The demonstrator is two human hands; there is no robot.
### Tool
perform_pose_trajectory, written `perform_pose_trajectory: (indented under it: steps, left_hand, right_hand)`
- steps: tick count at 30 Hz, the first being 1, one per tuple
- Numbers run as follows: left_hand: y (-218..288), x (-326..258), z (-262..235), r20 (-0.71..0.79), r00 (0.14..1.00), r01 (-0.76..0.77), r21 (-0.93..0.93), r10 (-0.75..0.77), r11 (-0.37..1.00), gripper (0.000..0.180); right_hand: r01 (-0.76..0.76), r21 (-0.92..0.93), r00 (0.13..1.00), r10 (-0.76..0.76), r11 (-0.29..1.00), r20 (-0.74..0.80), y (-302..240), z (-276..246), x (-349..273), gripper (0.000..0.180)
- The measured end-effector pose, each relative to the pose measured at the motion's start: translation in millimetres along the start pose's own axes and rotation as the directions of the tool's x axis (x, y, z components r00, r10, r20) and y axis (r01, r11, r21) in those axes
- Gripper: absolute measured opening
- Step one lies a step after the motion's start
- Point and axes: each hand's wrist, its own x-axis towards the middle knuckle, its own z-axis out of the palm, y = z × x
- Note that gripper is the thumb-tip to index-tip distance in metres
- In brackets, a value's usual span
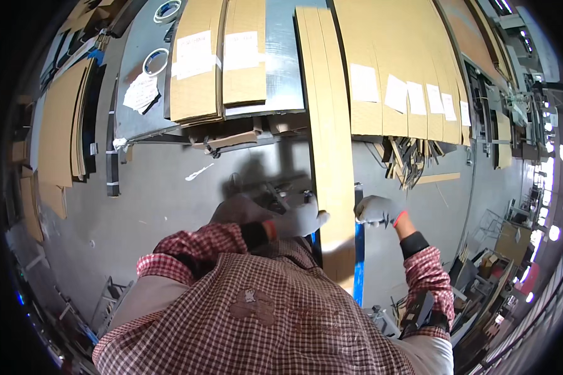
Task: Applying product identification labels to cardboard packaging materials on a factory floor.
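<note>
A long, narrow cardboard strip (328, 144), creased lengthwise, runs from the far worktable toward my body. My left hand (297, 220), in a grey glove, is closed on the strip's left edge, with its thumb toward the top face. At the opposite edge my right hand (378, 210), also gloved, has its fingers curled down beside a dark and blue bar (359, 250). What those right fingers grip, if anything, is hidden. The near end of the strip lies just in front of my checked apron (281, 312).
Two labelled cardboard stacks (194, 75) (244, 56) and two tape rolls (155, 62) (167, 11) lie on the metal table (284, 62). Further right are wide cardboard sheets (394, 50) with paper labels. Below them hang scrap strips (410, 156). Cardboard panels (62, 125) lean at the left.
</note>
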Motion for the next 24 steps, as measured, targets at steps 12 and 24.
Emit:
perform_pose_trajectory:
  steps: [12, 24]
  left_hand:
    - [49.5, 21.4, -117.2, 0.268, 0.956, 0.15, -0.8, 0.122, 0.581, 0.088]
    - [-142.4, 89.9, 48.7, 0.557, 0.762, -0.128, -0.371, 0.331, 0.92, 0.02]
  right_hand:
    - [0.683, 0.088, 0.725, -0.659, 0.725, -0.198, -106.3, -58.2, -62.0, 0.045]
    - [0.673, 0.143, 0.702, -0.566, 0.726, -0.432, 62.6, -7.6, 153.2, 0.029]
